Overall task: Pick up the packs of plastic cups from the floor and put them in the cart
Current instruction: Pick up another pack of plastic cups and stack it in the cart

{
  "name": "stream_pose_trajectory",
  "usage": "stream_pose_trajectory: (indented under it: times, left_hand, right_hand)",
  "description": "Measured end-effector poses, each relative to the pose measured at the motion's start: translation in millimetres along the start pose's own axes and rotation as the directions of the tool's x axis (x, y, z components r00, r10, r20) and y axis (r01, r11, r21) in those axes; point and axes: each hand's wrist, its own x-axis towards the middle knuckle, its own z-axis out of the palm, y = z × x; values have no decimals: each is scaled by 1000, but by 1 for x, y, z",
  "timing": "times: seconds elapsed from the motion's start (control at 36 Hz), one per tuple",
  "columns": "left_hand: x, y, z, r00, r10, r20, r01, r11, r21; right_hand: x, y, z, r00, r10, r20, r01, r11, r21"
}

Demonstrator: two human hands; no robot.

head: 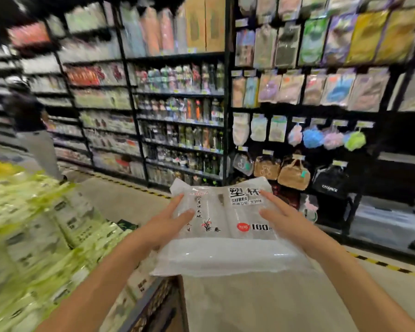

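Observation:
A clear pack of plastic cups (225, 226), printed with black characters and a red "100" mark, is held in the air at the centre of the head view. My left hand (168, 221) grips its left edge with thumb and a finger lying on top. My right hand (280, 219) grips its right edge the same way. The fingers under the pack are hidden. The pack hangs over the near corner of the cart (144, 300), whose dark rim shows at lower centre.
Several green-and-white packs (46, 236) fill the cart on the left. A person (31, 137) stands at the far left by the shelves. Black store shelves (182, 111) with bottles and hanging goods line the aisle ahead. Yellow-black tape (381, 264) marks the floor.

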Motion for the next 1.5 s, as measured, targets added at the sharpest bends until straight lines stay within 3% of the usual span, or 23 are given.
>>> stream_pose_trajectory:
  times: [0.14, 0.31, 0.53, 0.72, 0.92, 1.14, 1.31, 1.5]
  left_hand:
    - [-47, 13, -37, 996, -25, -89, 25, 1000, 2]
    - [-104, 20, -57, 971, -34, -236, 23, 999, -47]
    - [-185, 6, -66, 877, -162, -452, 139, 987, -83]
    - [-283, -21, -68, 732, -302, -611, 301, 948, -107]
    - [-410, -44, -71, 536, -431, -726, 376, 892, -252]
    - [-576, -79, -73, 252, -536, -806, 455, 801, -390]
    - [-713, -104, -58, 11, -591, -807, 561, 672, -484]
    - [-857, -124, -15, -194, -683, -705, 411, 596, -690]
  right_hand:
    - [2, -32, 11, 990, -102, 99, 96, 993, 68]
    - [7, -70, 28, 956, -202, 214, 202, 979, 22]
    - [4, -111, 68, 830, -344, 439, 351, 934, 69]
    - [-43, -150, 130, 657, -422, 624, 421, 893, 161]
    - [-125, -195, 201, 420, -518, 745, 484, 822, 299]
    - [-258, -257, 301, 183, -609, 772, 543, 717, 437]
    - [-391, -286, 360, 18, -579, 815, 526, 699, 485]
    - [-539, -298, 416, -265, -540, 799, 422, 680, 600]
